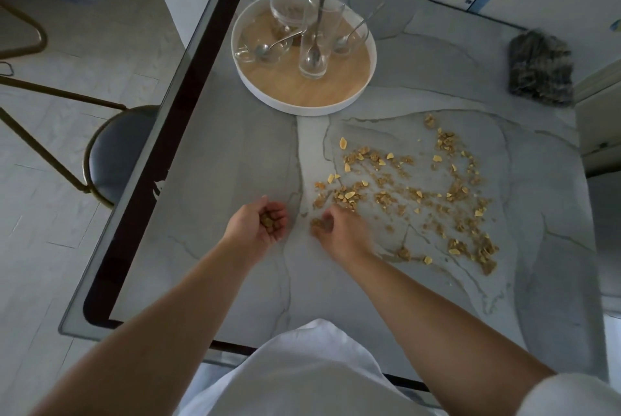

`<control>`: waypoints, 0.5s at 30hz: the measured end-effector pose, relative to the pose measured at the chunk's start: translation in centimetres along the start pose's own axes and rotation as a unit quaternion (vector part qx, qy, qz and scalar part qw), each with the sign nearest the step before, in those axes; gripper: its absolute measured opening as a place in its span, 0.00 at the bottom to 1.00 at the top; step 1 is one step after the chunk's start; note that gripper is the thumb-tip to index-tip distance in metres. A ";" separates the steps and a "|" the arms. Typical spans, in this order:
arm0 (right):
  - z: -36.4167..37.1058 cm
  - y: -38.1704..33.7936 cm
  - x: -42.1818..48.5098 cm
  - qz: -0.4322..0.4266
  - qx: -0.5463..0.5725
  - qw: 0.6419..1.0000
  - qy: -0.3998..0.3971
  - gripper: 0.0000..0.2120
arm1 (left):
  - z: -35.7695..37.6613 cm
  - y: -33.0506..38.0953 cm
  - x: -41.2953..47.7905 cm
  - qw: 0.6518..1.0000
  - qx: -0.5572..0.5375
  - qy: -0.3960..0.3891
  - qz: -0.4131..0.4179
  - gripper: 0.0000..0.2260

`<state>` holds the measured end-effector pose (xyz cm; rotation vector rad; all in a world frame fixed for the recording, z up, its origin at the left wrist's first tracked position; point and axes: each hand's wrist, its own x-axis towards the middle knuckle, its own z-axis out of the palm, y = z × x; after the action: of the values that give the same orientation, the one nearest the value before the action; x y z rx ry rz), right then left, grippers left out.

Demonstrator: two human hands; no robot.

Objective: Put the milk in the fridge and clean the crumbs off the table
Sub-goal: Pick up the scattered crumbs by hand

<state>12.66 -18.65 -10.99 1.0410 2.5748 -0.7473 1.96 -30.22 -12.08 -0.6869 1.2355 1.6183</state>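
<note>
left hand (257, 226) palm up, fingers cupped round small pile of crumbs (420, 194); right hand (339, 231) just beside it, fingertips curled onto little clump at near edge of mess, bit blurry tho. rest of crumbs scattered over right half of marble table (242, 153). round tray (295, 108) with glasses (314, 59) + spoons (265, 47) at far side, fuzzy grey cloth (541, 69) at far right corner

Home dining corner: marble table (235, 153), stool (117, 153), tray (302, 108) of glasses (314, 46).
</note>
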 end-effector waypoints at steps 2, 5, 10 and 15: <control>0.3 -0.4 0.2 -0.001 -0.013 1.000 0.012 0.13 | -0.2 0.2 0.0 1.000 0.016 -0.008 0.006 0.17; 0.4 -0.9 0.4 -0.005 -0.007 1.000 0.004 0.10 | -0.5 0.6 0.1 0.999 0.029 -0.022 0.014 0.17; -0.4 -1.2 0.2 0.059 0.206 0.977 0.017 0.07 | 0.2 0.7 0.2 0.998 0.054 -0.031 0.015 0.16; -1.9 -2.6 0.1 0.084 0.386 0.918 0.029 0.11 | 2.1 0.4 0.3 0.996 0.085 -0.038 -0.011 0.17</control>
<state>10.65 -19.11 -8.56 1.4734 2.1944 -1.7737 1.65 -28.14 -11.51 -0.5272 1.2882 1.4879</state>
